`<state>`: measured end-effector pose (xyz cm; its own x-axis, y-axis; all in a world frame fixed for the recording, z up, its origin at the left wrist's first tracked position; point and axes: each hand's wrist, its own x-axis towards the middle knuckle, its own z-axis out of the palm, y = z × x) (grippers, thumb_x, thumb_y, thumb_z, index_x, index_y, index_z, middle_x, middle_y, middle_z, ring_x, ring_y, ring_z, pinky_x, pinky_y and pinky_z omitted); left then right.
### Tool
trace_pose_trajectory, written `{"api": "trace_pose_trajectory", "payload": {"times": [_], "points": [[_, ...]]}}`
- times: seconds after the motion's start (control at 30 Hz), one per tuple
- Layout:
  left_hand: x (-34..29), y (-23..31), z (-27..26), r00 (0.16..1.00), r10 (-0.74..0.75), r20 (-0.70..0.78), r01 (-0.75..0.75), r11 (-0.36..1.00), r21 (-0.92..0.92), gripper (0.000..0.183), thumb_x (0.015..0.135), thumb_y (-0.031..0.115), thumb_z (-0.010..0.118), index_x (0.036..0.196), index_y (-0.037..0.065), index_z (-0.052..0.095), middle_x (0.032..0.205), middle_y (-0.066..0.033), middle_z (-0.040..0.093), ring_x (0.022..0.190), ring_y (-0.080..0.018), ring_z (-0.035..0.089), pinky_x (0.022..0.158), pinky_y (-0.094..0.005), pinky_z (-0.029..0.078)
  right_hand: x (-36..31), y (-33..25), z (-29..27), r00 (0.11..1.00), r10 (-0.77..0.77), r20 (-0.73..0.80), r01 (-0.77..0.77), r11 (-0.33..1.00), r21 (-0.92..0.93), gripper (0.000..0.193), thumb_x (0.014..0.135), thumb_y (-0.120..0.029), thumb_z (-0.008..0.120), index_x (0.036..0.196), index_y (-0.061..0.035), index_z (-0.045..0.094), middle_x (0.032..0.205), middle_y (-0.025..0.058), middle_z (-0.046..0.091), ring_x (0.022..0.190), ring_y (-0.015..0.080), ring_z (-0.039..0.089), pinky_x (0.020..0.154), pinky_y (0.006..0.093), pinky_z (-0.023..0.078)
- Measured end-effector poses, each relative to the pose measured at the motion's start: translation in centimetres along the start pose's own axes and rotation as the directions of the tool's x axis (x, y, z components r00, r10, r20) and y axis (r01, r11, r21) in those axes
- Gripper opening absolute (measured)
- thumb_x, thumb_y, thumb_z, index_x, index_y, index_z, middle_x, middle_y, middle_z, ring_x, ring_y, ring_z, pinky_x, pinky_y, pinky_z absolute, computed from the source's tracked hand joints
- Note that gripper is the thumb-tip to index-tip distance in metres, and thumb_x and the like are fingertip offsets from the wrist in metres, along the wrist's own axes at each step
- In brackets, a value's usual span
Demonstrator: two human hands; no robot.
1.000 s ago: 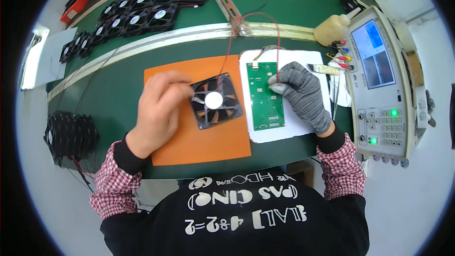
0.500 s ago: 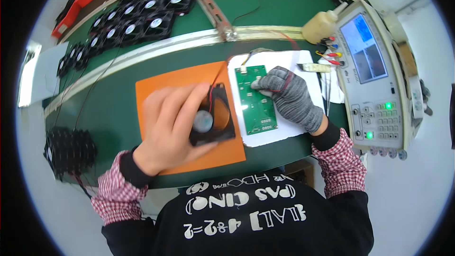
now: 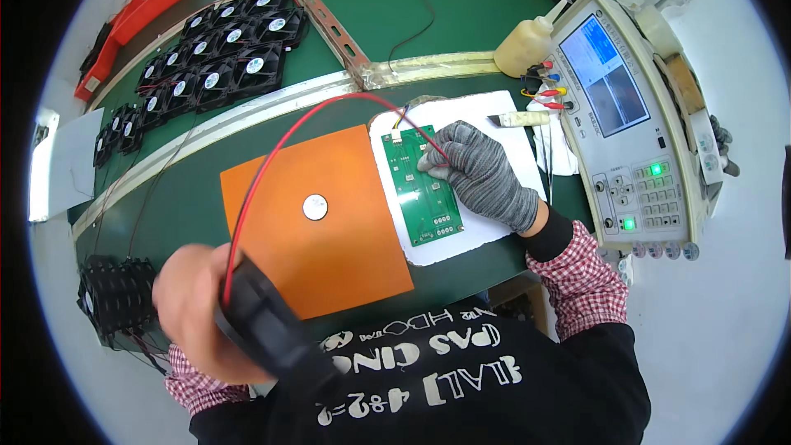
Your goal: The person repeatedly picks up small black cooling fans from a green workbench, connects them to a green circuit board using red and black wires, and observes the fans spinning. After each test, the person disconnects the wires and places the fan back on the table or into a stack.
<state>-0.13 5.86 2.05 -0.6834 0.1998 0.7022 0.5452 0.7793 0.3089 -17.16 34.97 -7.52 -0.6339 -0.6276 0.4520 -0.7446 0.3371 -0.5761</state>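
My bare left hand (image 3: 194,305) grips a black square cooling fan (image 3: 264,334), lifted off the bench near my chest and blurred. A red and black lead (image 3: 280,136) arcs from the fan up to the green circuit board (image 3: 424,183). My right hand (image 3: 482,173), in a grey knit glove, presses down on the board where the lead ends. The board lies on a white foam pad (image 3: 486,119). A round white sticker (image 3: 315,207) sits alone on the orange mat (image 3: 329,239).
A grey test instrument (image 3: 630,111) with a blue screen and green lights stands at the right, a pale squeeze bottle (image 3: 527,37) beside it. Several black fans (image 3: 214,58) lie in rows beyond a metal rail (image 3: 329,25). More fans (image 3: 115,297) are stacked at lower left.
My left hand has lifted the fan off the orange mat and drawn it down and left toward my body. The white sticker stayed on the mat. The right hand kept still on the board.
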Motion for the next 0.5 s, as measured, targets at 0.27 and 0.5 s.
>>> {"api": "trace_pose_trajectory", "payload": {"times": [0.27,0.5], "points": [[10.9,-7.1,10.8,0.969,0.137,-0.204,-0.108,0.983,0.147,0.073,0.072,0.021,0.081,0.133,-0.001,0.047,0.135,-0.0216,0.048,0.122,-0.0399,0.048,0.101,-0.0435,0.041,0.1,-0.6,-0.4,0.988,0.017,-0.155,0.031,0.952,0.304,0.016,0.082,0.004,0.066,0.094,-0.0053,0.066,0.094,0.0076,0.066,0.090,0.0223,0.064,0.080,0.0326,0.052],[7.4,-18.3,12.3,0.972,-0.198,0.123,0.069,0.749,0.659,0.017,0.074,0.020,0.075,0.077,0.006,0.066,0.093,-0.0092,0.057,0.096,-0.0292,0.052,0.078,-0.0420,0.039,0.1,-0.7,-0.9,0.962,0.067,-0.264,-0.010,0.977,0.213,0.026,0.083,-0.007,0.074,0.106,-0.0035,0.064,0.106,0.0094,0.063,0.080,0.0139,0.062,0.074,0.0287,0.052]]}}
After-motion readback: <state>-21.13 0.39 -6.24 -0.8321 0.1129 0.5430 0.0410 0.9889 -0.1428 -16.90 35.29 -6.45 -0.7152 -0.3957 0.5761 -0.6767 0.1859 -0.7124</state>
